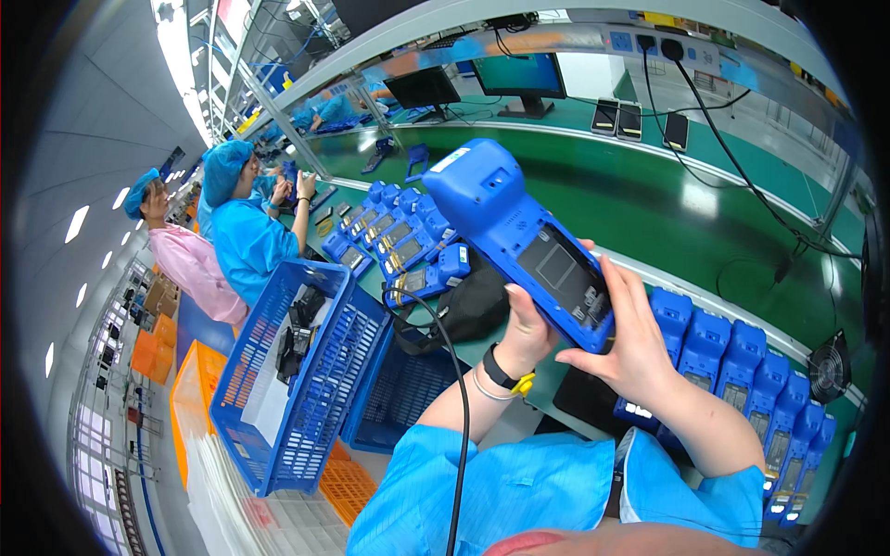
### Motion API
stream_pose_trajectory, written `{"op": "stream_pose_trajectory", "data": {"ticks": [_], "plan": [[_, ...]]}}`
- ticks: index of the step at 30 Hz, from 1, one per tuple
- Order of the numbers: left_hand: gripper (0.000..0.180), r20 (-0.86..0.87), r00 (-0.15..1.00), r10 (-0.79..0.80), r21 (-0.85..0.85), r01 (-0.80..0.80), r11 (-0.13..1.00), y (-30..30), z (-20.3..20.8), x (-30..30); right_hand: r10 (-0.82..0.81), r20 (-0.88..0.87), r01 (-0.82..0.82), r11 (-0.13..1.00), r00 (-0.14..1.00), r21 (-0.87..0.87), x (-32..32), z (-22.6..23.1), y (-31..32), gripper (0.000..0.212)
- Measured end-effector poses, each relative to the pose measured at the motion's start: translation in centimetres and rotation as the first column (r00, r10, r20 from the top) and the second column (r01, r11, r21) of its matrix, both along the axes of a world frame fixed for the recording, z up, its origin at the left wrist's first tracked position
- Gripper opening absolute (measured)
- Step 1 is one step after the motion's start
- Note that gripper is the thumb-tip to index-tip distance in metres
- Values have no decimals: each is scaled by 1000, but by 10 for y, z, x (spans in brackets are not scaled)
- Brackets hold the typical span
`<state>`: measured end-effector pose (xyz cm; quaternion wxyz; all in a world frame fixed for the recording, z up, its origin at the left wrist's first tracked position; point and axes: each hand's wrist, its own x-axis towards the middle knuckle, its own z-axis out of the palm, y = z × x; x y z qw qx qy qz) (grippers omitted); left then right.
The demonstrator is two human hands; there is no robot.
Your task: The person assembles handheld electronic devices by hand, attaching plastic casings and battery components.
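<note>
Left hand [527,338]: you are gripping the lower left edge of the blue handheld device [521,239], your thumb pointing up along its side; you are keeping most of its fingers out of view behind the housing.
Right hand [640,343]: you are clasping the opposite edge, fingers stretching along the side and thumb bracing near the bottom end.
Blue handheld device: it is tilting in the air over the counter [640,199], its bulky top leaning to the left, its back and dark recess [561,273] facing you.
Step in hand: you seem to be inspecting the recess while supporting the unit with both hands.
Next move: it is probably calling for a secure grip by one hand, freeing the other, without letting the thick top swing down.
Left group: similar blue units [399,236] are lying close together toward the counter's far left end, beyond a black pouch [477,301].
Right row: more units [737,371] are lining up side by side along the counter's near right edge.
Blue basket [348,357]: it is holding black parts [298,334] beside the counter's near left edge.
</note>
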<state>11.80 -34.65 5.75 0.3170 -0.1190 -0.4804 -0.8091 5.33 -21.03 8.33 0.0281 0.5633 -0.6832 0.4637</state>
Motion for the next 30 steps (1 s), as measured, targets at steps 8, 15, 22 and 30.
{"op": "stream_pose_trajectory", "data": {"ticks": [8, 15, 22, 30], "plan": [[88, -12, 999, 50, 204, -46, 978, -148, 5, 14, 216, 43, -219, 973, 975, 75, -29, 38, -132, 94], [91, 171, 984, 43, 348, -101, 932, -226, -16, 45, 294, 271, -349, 920, 917, 181, -37, 56, -312, 86], [88, 461, 881, 104, 365, -295, 883, -299, -67, 49, 105, 379, -238, 917, 919, 321, -11, 51, -454, 107], [74, 488, 834, 256, 306, -438, 845, -352, -59, 38, 57, 484, -272, 881, 873, 386, -17, 42, -527, 98]]}}
